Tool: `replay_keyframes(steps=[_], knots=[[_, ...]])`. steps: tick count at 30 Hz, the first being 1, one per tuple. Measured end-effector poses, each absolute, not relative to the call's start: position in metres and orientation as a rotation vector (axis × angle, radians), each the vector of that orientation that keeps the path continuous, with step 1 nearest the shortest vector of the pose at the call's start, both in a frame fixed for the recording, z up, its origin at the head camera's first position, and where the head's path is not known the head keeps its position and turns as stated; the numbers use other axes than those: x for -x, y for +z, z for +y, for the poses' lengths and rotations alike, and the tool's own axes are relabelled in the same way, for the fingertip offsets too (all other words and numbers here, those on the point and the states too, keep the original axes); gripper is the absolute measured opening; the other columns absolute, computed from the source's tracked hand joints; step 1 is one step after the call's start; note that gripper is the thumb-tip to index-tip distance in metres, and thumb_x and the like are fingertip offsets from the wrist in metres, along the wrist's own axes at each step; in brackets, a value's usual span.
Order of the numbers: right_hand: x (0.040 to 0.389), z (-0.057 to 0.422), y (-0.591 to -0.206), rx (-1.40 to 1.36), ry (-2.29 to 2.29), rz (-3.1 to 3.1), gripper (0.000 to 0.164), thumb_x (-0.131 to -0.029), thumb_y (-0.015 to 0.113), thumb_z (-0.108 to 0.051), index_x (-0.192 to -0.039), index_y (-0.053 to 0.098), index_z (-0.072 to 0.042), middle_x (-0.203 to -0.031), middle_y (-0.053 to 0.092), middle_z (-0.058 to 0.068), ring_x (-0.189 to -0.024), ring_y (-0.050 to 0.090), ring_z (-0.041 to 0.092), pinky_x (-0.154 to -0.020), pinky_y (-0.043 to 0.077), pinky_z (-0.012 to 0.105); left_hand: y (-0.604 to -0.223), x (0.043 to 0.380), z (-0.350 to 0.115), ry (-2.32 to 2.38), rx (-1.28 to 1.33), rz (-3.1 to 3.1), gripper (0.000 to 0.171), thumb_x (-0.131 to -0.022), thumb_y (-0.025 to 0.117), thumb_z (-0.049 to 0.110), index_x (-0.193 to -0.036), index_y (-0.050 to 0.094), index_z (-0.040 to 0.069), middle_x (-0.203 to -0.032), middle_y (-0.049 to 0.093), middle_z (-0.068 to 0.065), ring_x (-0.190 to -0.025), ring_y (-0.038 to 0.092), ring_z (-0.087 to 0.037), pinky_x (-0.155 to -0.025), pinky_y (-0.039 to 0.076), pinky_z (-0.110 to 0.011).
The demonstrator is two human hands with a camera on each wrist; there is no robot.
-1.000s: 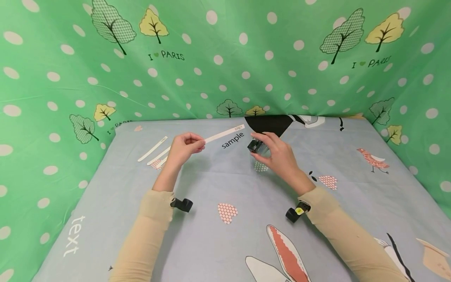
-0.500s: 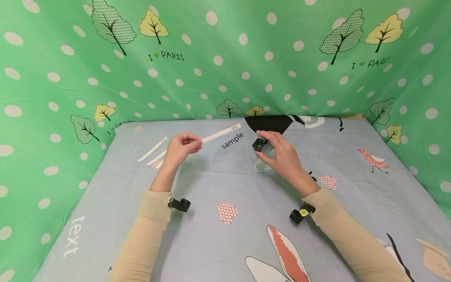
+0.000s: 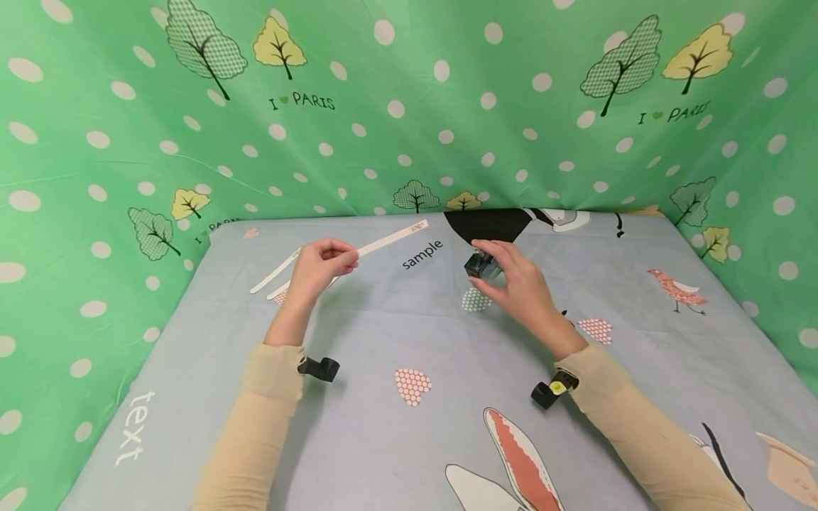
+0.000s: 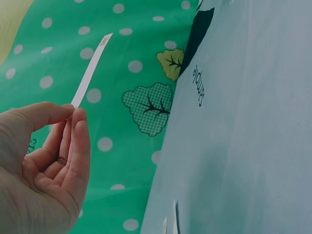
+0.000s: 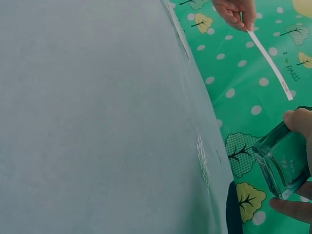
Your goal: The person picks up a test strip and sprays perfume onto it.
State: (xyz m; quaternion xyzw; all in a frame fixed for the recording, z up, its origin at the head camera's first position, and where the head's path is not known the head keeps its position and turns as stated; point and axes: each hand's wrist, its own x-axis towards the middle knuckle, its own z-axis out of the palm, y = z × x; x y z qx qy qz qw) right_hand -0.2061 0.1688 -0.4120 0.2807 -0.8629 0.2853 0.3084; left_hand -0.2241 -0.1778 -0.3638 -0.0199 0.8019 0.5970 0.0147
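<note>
My left hand [image 3: 322,266] pinches one end of a white paper scent strip [image 3: 393,238] between thumb and fingertips. The strip points up and to the right, with small print near its free end; the left wrist view shows it raised in front of the green cloth. In my right hand [image 3: 519,287] is a square glass perfume bottle [image 5: 282,163], gripped between thumb and fingers. Its dark end [image 3: 475,264] faces the strip, with a gap between the two. The palm side of the bottle is hidden by the fingers.
More white strips [image 3: 273,275] lie on the blue printed cloth [image 3: 383,333] at the left, partly covered by my left hand. A green dotted curtain [image 3: 358,156] stands behind and on both sides of the table.
My left hand has drawn left with the strip, and my right hand has shifted right with the bottle, so the gap between them is wider. Both grips stay the same.
</note>
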Motion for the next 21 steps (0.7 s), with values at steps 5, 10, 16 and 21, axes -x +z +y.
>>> replay_keyframes(steps=[5,10,16,21], knots=[[0.206,0.17,-0.413,-0.745,0.76,-2.282,0.064,-0.08,0.085,-0.02,-0.137,0.056,-0.018,-0.125,0.063,0.011,-0.111,0.065,0.03,-0.076,0.058,0.049,-0.364,0.225,-0.181,1.846,0.084,2.51,0.027,-0.092,0.07,0.014,-0.108,0.065,-0.007,-0.074,0.066,0.012,-0.075,0.07,-0.006,-0.078,0.061,-0.024],[0.205,0.172,-0.413,-0.75,0.764,-2.274,0.064,-0.08,0.085,-0.019,-0.136,0.056,-0.017,-0.125,0.063,0.011,-0.111,0.065,0.03,-0.077,0.059,0.048,-0.363,0.225,-0.184,1.842,0.097,2.518,0.028,-0.092,0.071,0.015,-0.108,0.065,-0.007,-0.074,0.066,0.012,-0.076,0.071,-0.006,-0.075,0.06,-0.02],[0.204,0.174,-0.412,-0.751,0.762,-2.275,0.063,-0.08,0.085,-0.019,-0.136,0.056,-0.016,-0.125,0.063,0.011,-0.109,0.066,0.03,-0.075,0.059,0.048,-0.362,0.223,-0.189,1.874,0.091,2.509,0.028,-0.092,0.07,0.014,-0.109,0.064,-0.008,-0.073,0.066,0.013,-0.073,0.069,-0.003,-0.074,0.06,-0.019],[0.203,0.175,-0.412,-0.751,0.765,-2.279,0.063,-0.08,0.085,-0.019,-0.135,0.056,-0.016,-0.125,0.063,0.011,-0.106,0.066,0.03,-0.072,0.059,0.048,-0.361,0.223,-0.194,1.879,0.108,2.509,0.027,-0.093,0.069,0.014,-0.109,0.063,-0.008,-0.074,0.066,0.013,-0.073,0.068,-0.002,-0.075,0.06,-0.019]])
